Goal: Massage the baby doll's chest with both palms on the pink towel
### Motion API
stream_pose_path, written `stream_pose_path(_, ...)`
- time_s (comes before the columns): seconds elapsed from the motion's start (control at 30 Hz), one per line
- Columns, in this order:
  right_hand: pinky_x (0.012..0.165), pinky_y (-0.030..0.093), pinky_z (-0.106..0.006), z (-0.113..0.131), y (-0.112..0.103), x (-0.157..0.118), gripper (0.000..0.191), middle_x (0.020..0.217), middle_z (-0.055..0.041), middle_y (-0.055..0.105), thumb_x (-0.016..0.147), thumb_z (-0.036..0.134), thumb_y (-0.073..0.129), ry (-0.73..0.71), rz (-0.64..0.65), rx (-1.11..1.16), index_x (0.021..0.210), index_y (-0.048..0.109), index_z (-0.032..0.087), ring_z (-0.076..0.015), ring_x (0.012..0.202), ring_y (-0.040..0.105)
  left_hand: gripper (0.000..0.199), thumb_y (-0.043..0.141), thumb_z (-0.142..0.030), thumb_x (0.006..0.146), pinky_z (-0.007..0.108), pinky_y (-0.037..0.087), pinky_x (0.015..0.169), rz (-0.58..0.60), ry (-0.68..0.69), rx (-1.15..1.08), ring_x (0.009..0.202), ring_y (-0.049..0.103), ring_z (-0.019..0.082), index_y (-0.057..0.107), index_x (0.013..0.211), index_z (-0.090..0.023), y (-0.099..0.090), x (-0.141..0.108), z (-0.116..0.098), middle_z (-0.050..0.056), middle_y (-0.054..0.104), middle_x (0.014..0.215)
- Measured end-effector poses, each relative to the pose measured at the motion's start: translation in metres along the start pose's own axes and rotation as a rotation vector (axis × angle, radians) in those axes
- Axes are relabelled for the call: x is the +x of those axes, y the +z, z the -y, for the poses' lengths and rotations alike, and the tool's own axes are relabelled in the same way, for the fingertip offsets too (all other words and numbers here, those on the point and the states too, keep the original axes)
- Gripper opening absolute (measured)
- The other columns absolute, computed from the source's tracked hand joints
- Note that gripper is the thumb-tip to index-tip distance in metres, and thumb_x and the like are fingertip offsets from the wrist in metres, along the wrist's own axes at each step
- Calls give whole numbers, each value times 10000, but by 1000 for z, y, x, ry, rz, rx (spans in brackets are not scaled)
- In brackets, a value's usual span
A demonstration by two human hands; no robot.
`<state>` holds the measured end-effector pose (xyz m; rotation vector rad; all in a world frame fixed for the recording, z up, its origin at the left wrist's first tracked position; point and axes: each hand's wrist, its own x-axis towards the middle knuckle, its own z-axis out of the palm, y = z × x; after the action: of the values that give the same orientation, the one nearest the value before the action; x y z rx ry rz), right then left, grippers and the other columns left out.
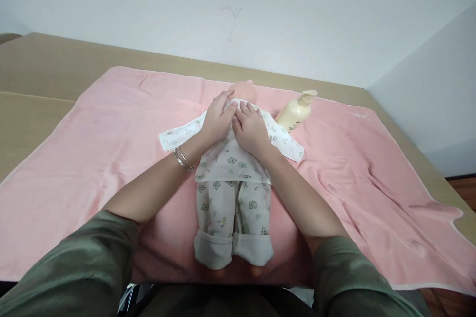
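A baby doll (pixel 233 163) in a white printed top and trousers lies on a pink blanket (pixel 122 124), its head at the far end and its trouser cuffs folded up. My left hand (pixel 219 116) rests on the upper chest near the neck, fingers extended, with two bracelets at the wrist. Beside it, my right hand (pixel 251 128) lies on the chest with its fingers spread. Neither hand grasps anything. Both sleeves of the top stretch out to the sides.
A cream pump bottle (pixel 295 113) leans on the blanket just beyond the doll's right-hand sleeve in view. The wooden table (pixel 74 59) shows around the blanket's edges, with a white wall (pixel 297 20) behind it.
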<state>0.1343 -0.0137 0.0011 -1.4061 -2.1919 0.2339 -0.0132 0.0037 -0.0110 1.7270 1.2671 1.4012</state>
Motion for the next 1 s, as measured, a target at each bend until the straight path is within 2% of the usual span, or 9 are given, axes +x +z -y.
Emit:
stream_pose_path(0.07, 1297, 288, -657, 2, -1, -1, 504, 1652, -158, 496, 996, 248, 412, 3, 7, 10, 1450, 610, 156, -361, 1574, 402, 486, 495, -448, 1000, 483, 370, 1288, -26, -12, 17, 1479, 529, 299, 606, 1392, -183, 0, -1, -3, 148, 618, 1529)
stream_pose_path(0.17, 1311, 300, -605, 4, -7, -2, 503, 1668, -128, 481, 970, 217, 416, 15, -107, 50, 1426, 624, 174, -328, 1582, 395, 446, 478, -409, 1002, 470, 411, 1261, -59, -38, 33, 1440, 563, 291, 623, 1359, -185, 2, -5, -8, 140, 641, 1499)
stream_pose_path(0.23, 1316, 283, -609, 6, -8, -2, 504, 1679, -127, 464, 957, 200, 417, 21, -144, 30, 1414, 628, 170, -331, 1595, 367, 430, 467, -376, 998, 474, 417, 1253, -103, -61, 57, 1424, 572, 291, 628, 1343, -177, 5, -8, -11, 145, 652, 1478)
stream_pose_path(0.4, 1281, 306, -662, 6, -2, -1, 476, 1616, -188, 529, 958, 223, 439, 40, 9, -39, 1373, 654, 132, -384, 1550, 425, 397, 457, -319, 972, 482, 427, 1233, -183, -95, 109, 1373, 595, 295, 653, 1279, -158, 10, -12, -10, 158, 700, 1377)
stream_pose_path(0.57, 1327, 294, -539, 8, -8, -2, 500, 1640, -145, 513, 957, 190, 423, 65, -161, 4, 1404, 638, 123, -304, 1585, 384, 371, 465, -323, 975, 478, 455, 1203, -197, -82, 108, 1338, 616, 297, 653, 1255, -170, 8, -10, -10, 145, 711, 1355)
stream_pose_path(0.6, 1328, 290, -536, 10, -8, -3, 508, 1648, -144, 503, 958, 190, 426, 63, -162, 2, 1420, 627, 121, -304, 1592, 371, 370, 465, -320, 974, 477, 454, 1204, -200, -79, 106, 1340, 614, 297, 653, 1254, -167, 7, -10, -11, 145, 711, 1355)
stream_pose_path(0.77, 1289, 288, -643, 19, -6, -6, 496, 1666, -196, 461, 965, 227, 475, 27, 45, -53, 1425, 625, 117, -393, 1585, 360, 362, 467, -311, 972, 459, 446, 1216, -200, -94, 104, 1344, 611, 285, 663, 1246, -178, 7, -10, -13, 137, 712, 1360)
stream_pose_path(0.9, 1309, 298, -582, 19, -12, -7, 492, 1720, -151, 387, 951, 192, 463, 39, -82, -16, 1409, 634, 136, -358, 1609, 322, 373, 461, -353, 993, 462, 447, 1221, -192, -79, 97, 1360, 600, 285, 661, 1267, -198, 6, -11, -12, 126, 703, 1383)
stream_pose_path(1.0, 1307, 300, -604, 18, -10, -8, 480, 1711, -101, 417, 965, 206, 450, 29, -137, 2, 1409, 631, 196, -343, 1608, 327, 363, 460, -379, 1007, 453, 452, 1223, -215, -87, 78, 1376, 592, 279, 666, 1265, -227, 4, -9, -13, 101, 695, 1401)
